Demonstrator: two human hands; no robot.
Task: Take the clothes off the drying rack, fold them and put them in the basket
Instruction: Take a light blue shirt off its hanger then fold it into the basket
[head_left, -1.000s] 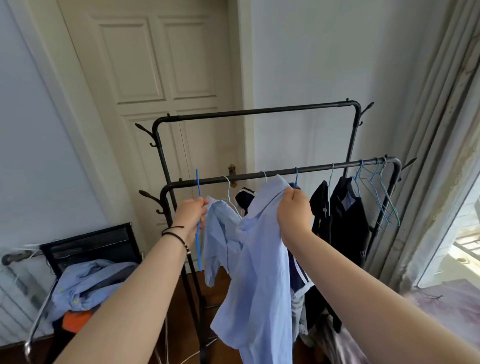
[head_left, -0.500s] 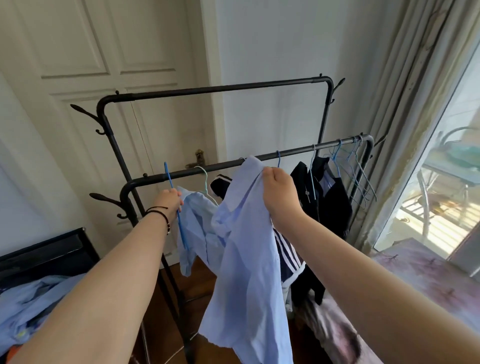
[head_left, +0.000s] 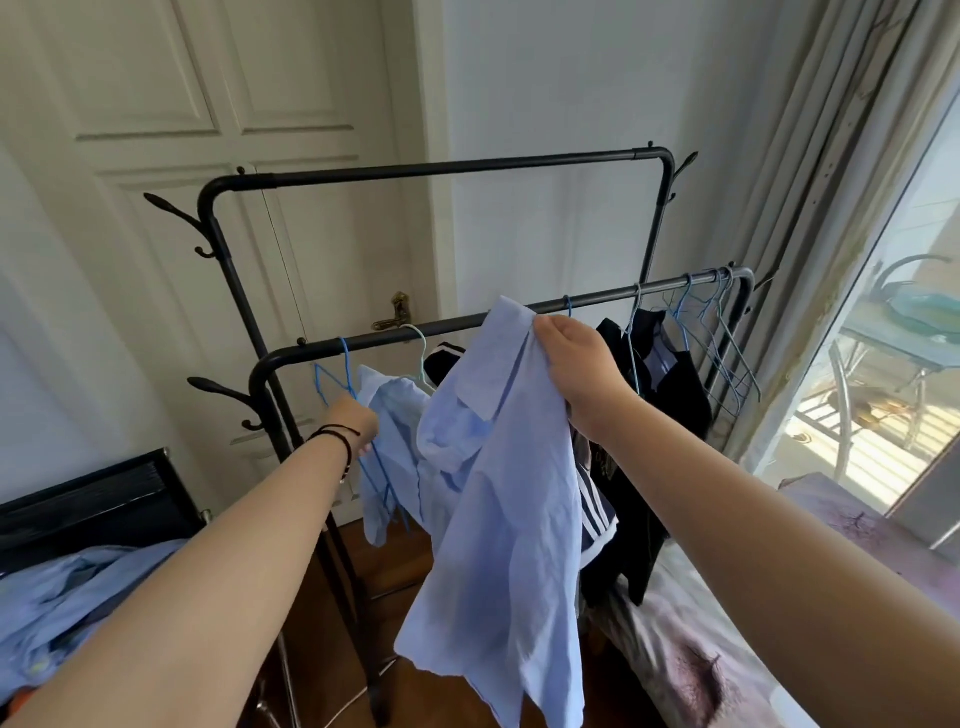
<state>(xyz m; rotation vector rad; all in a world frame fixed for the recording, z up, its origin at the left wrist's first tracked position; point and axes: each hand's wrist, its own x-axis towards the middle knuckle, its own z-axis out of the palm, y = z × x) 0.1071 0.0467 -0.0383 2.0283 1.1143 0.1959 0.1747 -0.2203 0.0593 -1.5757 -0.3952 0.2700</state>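
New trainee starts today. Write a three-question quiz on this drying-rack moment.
1. True or false: the right hand grips the light blue shirt near its collar.
2. What does the left hand hold? A) the blue hanger B) a black jacket C) the door handle
3. Fill in: the empty hangers bunch at the lower rail's ___ end.

Key: 1 true; 2 A; 3 right.

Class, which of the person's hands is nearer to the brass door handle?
Left. The left hand is below the door handle, at a blue hanger; the right hand holds the blue shirt farther right.
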